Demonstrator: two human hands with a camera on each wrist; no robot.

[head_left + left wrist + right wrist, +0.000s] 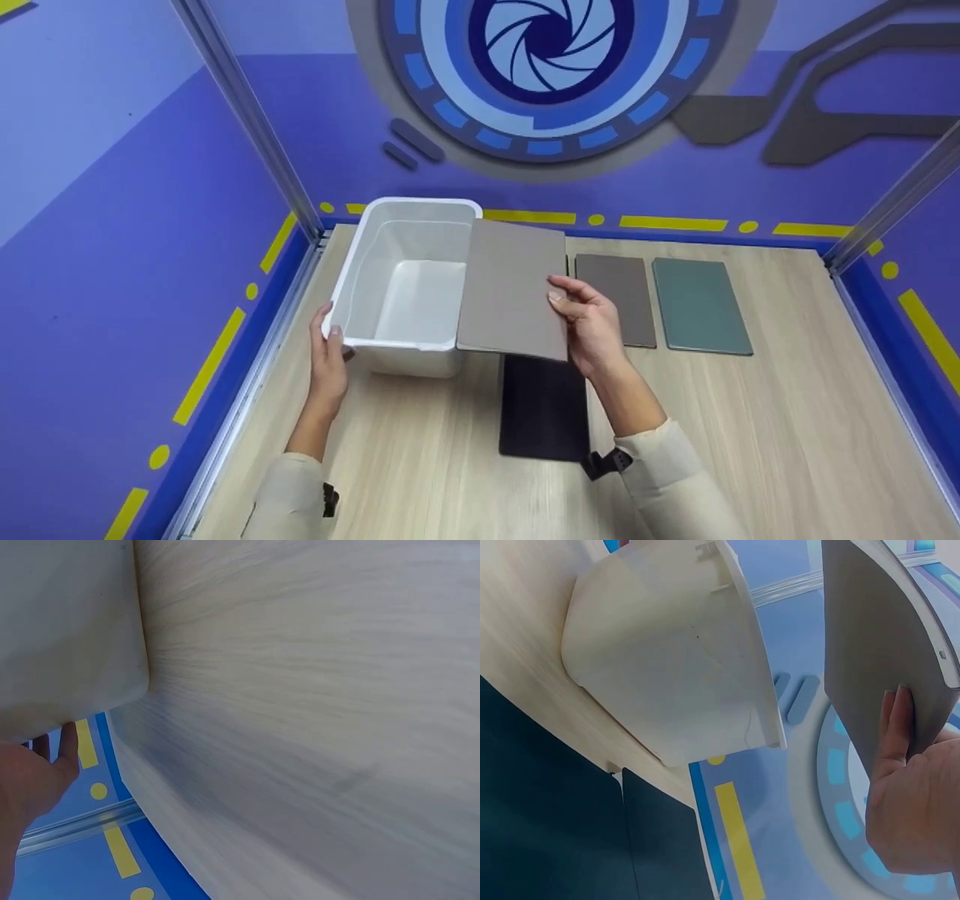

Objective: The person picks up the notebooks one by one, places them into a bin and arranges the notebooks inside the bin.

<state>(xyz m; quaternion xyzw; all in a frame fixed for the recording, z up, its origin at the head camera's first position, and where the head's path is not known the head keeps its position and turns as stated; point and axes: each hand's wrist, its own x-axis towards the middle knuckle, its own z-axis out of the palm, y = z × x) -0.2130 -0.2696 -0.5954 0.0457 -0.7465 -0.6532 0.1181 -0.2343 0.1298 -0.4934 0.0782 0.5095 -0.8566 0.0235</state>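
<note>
At its front left corner, a white plastic bin [416, 361] is gripped by my left hand [328, 371], fingers at the rim. The left wrist view has this hand [34, 784] against the bin's outer wall [64, 630]. My right hand [596, 330] pinches a taupe notebook [510, 289] by its right edge, thumb on the upper cover. The notebook is raised beside the bin and hides part of its right rim. From the right wrist camera, fingers [896, 727] lie along the notebook's underside [881, 645], with its page edges showing.
On the wooden table [810, 420] lie a black notebook [545, 412] near the right forearm, a brown notebook [626, 307] and a green notebook [701, 307] to the right. Blue printed panels [165, 247] wall the left, back and right sides.
</note>
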